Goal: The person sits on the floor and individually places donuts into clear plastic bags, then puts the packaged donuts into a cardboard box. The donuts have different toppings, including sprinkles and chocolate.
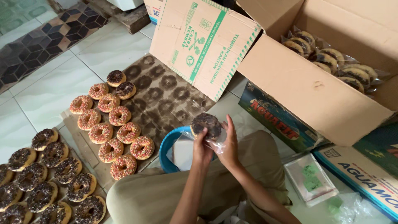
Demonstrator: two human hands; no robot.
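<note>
Both hands meet above the person's lap, over the rim of a round blue plastic basin [166, 146]. The left hand [202, 150] has its fingers [197, 135] clenched on the near edge of a round chocolate-sprinkled doughnut [206, 125], which sits in the mouth of a thin clear plastic bag [217, 142]. The right hand [229, 146] grasps that bag, its fingers [229, 125] spread upward along the doughnut's right side and touching it.

To the left of the fingers, on a flattened brown cardboard sheet [166, 99] stained with dark ring marks, lie rows of pink doughnuts with coloured sprinkles [110, 126]. Further left and nearer the person lies a group of chocolate-sprinkled doughnuts [45, 178].

To the right of the fingers and well apart stands a large open brown cardboard box [311, 91] holding bagged doughnuts [331, 60]. Below and right of the hands, on the white tiled floor [45, 95], lies a stack of flat clear plastic bags [311, 178].
</note>
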